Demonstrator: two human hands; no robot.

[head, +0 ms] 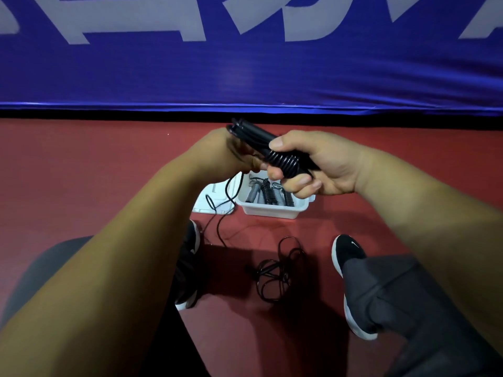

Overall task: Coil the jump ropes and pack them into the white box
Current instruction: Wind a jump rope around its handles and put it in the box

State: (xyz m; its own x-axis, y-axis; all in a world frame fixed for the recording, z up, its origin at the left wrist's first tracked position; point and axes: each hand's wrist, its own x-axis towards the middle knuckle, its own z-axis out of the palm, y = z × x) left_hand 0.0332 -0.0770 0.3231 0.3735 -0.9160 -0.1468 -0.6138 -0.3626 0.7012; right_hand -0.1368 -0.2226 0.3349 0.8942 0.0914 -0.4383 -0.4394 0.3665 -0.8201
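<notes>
Right hand point(313, 165): raised, thumb and curled fingers gripping the black jump rope point(283, 160) bundle.
Left hand point(231, 153): wrist bent at the bundle's far end; fingers hidden, grip unclear.
White box point(272, 212): on the floor below, holding coiled ropes.

- My left hand point(231, 155) is raised, wrist bent inward, fingers curled round the rope point(283, 160).
- My right hand point(318, 167) grips the rope, thumb on top.
- Both forearms converge ahead.
</notes>
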